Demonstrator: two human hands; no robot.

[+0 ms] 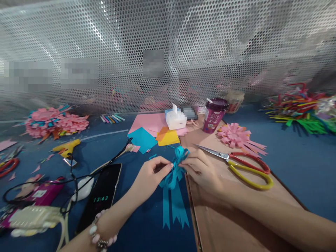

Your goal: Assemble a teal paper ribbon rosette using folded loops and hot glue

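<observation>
A blue paper rosette [173, 176] of curled loops, with notched ribbon tails hanging toward me, is held between both hands. From its left side, my left hand [154, 171] pinches a loop near the middle between thumb and forefinger. Fingers bent, my right hand [203, 171] grips the loops on the right side. Its tails lie over the blue tabletop by the edge of a brown cardboard sheet [220, 224]. Scissors [244, 166] with one red and one yellow handle rest on the cardboard, right of my right hand. Behind the rosette are blue paper [142, 140] and yellow paper [169, 137].
At the left lie a phone [102, 196], cables, a yellow glue gun [67, 147] and red-handled scissors [9, 167]. Pink rosettes [52, 122], markers [112, 119], tissues [175, 119], a purple cup [215, 115] and a pink flower rosette [235, 135] stand farther back, before a perforated metal wall.
</observation>
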